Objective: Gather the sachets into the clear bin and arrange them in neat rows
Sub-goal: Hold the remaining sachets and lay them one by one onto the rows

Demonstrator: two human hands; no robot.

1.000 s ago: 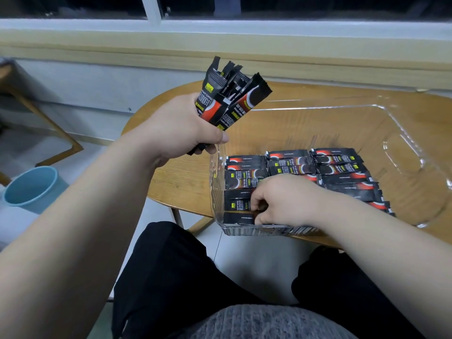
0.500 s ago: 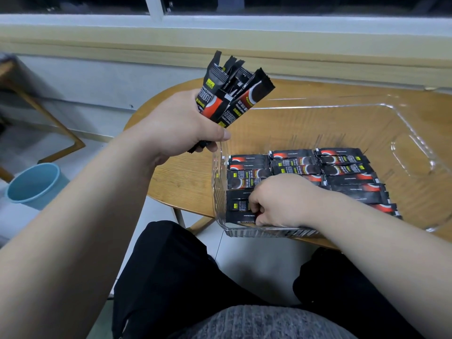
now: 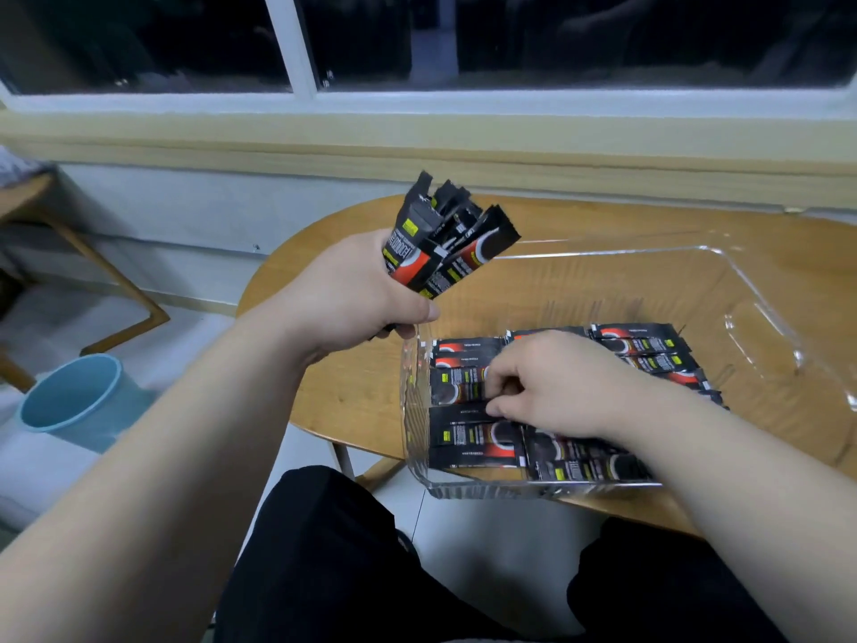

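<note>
Farther up the rows (image 3: 468, 440) now, right hand (image 3: 556, 382) curls, grip seemingly pinching a sachet (image 3: 457, 411); left hand (image 3: 352, 294) clutches upright bundle (image 3: 445, 243).

Wooden table (image 3: 352, 387), rounded top, light brown grain, curved end toward 9 o'clock. Far edge at 12 o'clock runs close under the wall below the window sill. Slim legs (image 3: 342, 459) show under the near edge at about 7 o'clock, standing on pale floor (image 3: 487, 540).

Directly on the top is one clear bin (image 3: 603, 253), rectangular with rounded corners and ribbed walls. It covers the middle of the top and reaches toward 3 o'clock. Its near-left corner, at 6 to 7 o'clock, sits at the table's near edge and appears to jut just past it. Bare wood shows at 9 o'clock beside the bin and in a strip at 12 o'clock beyond it.
</note>
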